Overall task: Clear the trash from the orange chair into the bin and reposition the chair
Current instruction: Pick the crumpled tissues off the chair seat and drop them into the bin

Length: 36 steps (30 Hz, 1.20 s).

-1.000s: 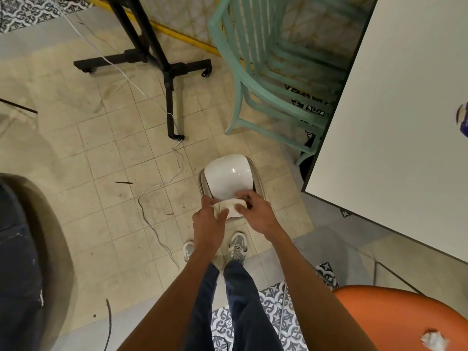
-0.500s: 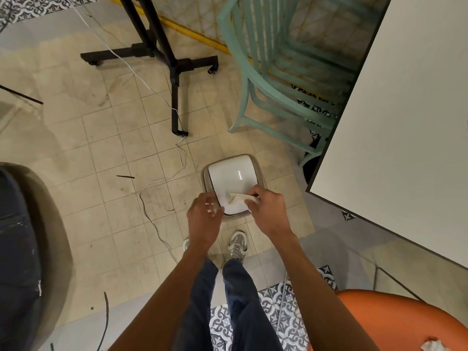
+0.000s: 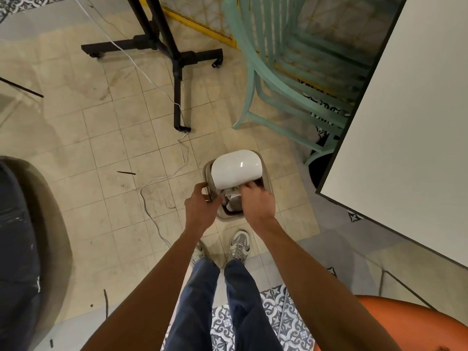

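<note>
Trash (image 3: 232, 198): white crumpled paper in the mouth of the bin (image 3: 228, 218), directly under the right hand (image 3: 258, 205). Right fingers (image 3: 249, 190) point down into the opening, tips hidden under the edge of the lid (image 3: 236, 168). Cannot tell if they pinch the paper or just push it. Left hand (image 3: 202, 207) is on the bin's left side, fingers curled round the rim, steadying it. Lid is white and tipped up toward the far side, so the gap is on the near side only. Bin stands on the tiled floor just beyond the person's shoes.

Step, my read: stuffing the paper in. Chair not repositioned yet. Orange chair (image 3: 410, 328) is at near right, only partly in frame; can't see whether more trash lies on it.

Risks:
- Paper sits high in the mouth. If the hand leaves before it drops, the lid may pinch it at the rim, or it falls to the floor.
- Lid looks like a swing type and could close on the right fingers on withdrawal.
- Bin looks light. An off-centre push with a slack left grip could tip it.
- White cable (image 3: 152, 183) lies on the floor left of the bin: trip hazard when stepping back.
- Teal chair (image 3: 268, 79) and white surface (image 3: 405, 135) crowd the right side, so room for moving the chair is tight.
</note>
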Each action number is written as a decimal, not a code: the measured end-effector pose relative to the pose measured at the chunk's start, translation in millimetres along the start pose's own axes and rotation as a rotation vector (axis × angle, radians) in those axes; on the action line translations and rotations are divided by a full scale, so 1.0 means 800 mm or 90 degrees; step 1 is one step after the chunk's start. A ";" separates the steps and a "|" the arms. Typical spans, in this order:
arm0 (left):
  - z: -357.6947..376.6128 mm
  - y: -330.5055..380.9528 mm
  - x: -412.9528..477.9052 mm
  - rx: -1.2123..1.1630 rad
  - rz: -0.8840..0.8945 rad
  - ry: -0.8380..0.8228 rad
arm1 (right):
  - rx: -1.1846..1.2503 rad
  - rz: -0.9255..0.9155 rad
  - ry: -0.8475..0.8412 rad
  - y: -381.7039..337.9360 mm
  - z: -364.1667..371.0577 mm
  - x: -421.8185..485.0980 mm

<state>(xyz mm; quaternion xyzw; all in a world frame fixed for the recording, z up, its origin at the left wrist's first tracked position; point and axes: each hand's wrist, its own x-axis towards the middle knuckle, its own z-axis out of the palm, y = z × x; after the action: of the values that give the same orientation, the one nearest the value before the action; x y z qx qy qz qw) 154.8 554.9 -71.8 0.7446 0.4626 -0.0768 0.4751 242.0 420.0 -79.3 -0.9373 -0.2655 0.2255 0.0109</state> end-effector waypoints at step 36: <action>-0.037 -0.012 -0.092 0.146 0.195 -0.062 | 0.172 0.114 0.051 -0.013 0.011 -0.130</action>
<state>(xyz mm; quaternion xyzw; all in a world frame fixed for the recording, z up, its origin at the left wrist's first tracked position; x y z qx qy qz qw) 96.2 533.8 -21.1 0.8509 0.3087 -0.0915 0.4152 154.7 376.2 -42.2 -0.9555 -0.1476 0.2215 0.1273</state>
